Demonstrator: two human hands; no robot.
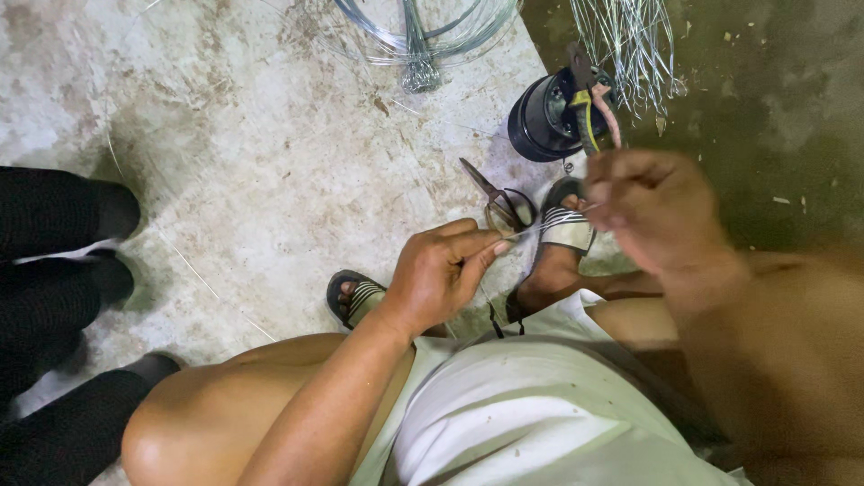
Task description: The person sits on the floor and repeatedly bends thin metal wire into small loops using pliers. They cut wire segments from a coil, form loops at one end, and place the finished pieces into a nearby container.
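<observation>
A thin wire (pixel 540 227) runs taut between both hands above the sandalled feet. The left hand (pixel 441 270) pinches one end between thumb and fingers; the right hand (pixel 652 209), blurred, has its grip closed on the other end. Scissors (pixel 495 198), pliers (pixel 589 103) on a black can (pixel 540 121) and wire coils (pixel 418 36) lie on the floor (pixel 252 153) beyond.

The person is wearing pale white shorts (pixel 540 405) and striped black-and-white sandals (pixel 565 227), with both arms showing bare, no sleeves, gloves or jewellery.
</observation>
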